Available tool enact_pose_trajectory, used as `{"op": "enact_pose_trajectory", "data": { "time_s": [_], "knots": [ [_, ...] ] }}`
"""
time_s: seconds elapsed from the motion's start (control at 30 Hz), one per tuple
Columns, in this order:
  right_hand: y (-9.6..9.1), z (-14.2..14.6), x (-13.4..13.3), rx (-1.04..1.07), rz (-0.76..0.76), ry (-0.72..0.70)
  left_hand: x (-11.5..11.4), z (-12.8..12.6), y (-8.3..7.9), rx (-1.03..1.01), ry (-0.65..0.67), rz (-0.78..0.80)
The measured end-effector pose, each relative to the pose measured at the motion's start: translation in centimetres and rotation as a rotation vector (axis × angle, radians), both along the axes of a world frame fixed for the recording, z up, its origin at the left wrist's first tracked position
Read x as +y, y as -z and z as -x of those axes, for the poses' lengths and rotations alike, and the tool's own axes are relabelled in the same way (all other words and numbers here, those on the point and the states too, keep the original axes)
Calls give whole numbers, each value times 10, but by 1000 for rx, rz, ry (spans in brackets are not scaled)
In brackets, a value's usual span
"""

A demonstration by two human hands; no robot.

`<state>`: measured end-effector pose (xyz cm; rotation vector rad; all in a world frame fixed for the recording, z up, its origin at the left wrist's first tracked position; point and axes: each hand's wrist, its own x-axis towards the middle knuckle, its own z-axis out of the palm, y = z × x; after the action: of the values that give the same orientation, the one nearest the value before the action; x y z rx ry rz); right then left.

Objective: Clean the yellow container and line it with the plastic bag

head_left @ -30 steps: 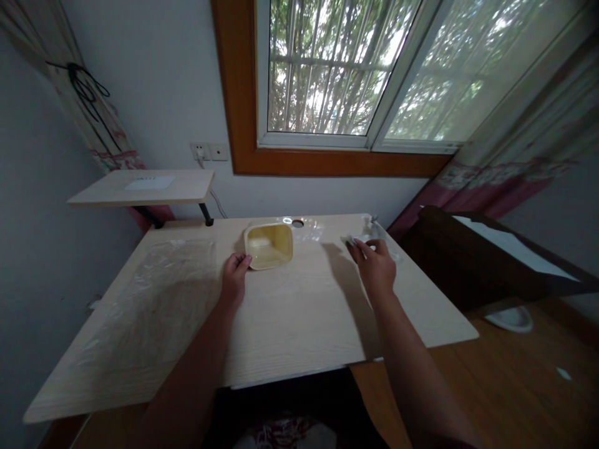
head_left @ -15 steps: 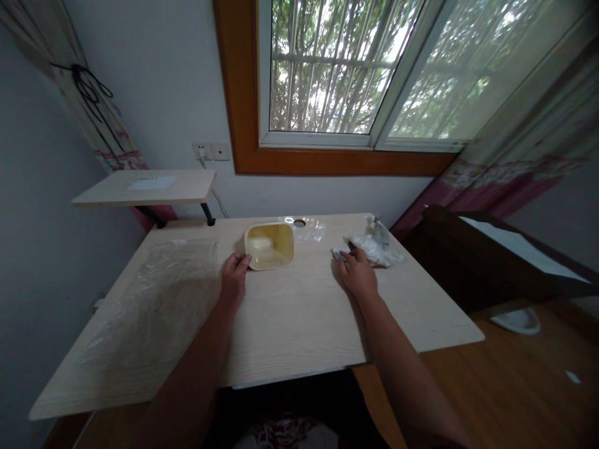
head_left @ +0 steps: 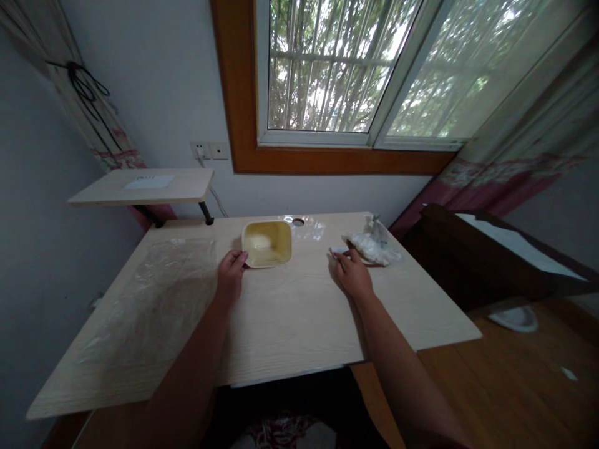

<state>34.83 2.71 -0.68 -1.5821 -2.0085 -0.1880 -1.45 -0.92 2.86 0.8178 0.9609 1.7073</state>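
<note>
My left hand [head_left: 231,271] pinches the left rim of a pale yellow plastic container [head_left: 267,244], which stands on the light wooden desk. The container's inside shows no contents. Farther right, the fingers of my right hand [head_left: 354,272] are closed on a small, flat white piece [head_left: 337,250], partly hidden beneath them; its kind is too small to make out. Just behind this hand lies a clear plastic bag [head_left: 377,248] with white contents, its top gathered upward.
A clear plastic sheet [head_left: 150,299] lies on the left of the desk [head_left: 299,324]. A raised shelf [head_left: 187,182] bearing a white paper label stands at the back left. Behind the desk are a cable hole [head_left: 298,222], the wall and a window. A dark piece of furniture [head_left: 449,262] stands to the right.
The view has shifted slightly. My left hand stays on the container's rim, and my right hand remains at the white piece beside the bag, its fingers barely moved.
</note>
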Motion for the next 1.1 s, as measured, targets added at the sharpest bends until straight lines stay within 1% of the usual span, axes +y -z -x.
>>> {"op": "enact_pose_trajectory", "data": {
  "time_s": [0.4, 0.53, 0.67, 0.9, 1.0, 1.1],
  "knots": [
    [4, -1, 0, 65, -15, -65, 7, 1, -19, 13, 19, -16],
    [3, -1, 0, 87, -9, -75, 13, 2, -31, -6, -3, 56],
    [3, -1, 0, 108, -15, -80, 22, 4, -43, -20, 30, 105],
    [4, -2, 1, 118, 0, -93, 39, 17, -54, -89, 65, 182],
    [5, -2, 1, 120, 0, -94, 39, 20, -57, -107, 87, 207],
    [6, -2, 2, 122, -2, -96, 33, 19, -59, -121, 82, 231]
  ]
}}
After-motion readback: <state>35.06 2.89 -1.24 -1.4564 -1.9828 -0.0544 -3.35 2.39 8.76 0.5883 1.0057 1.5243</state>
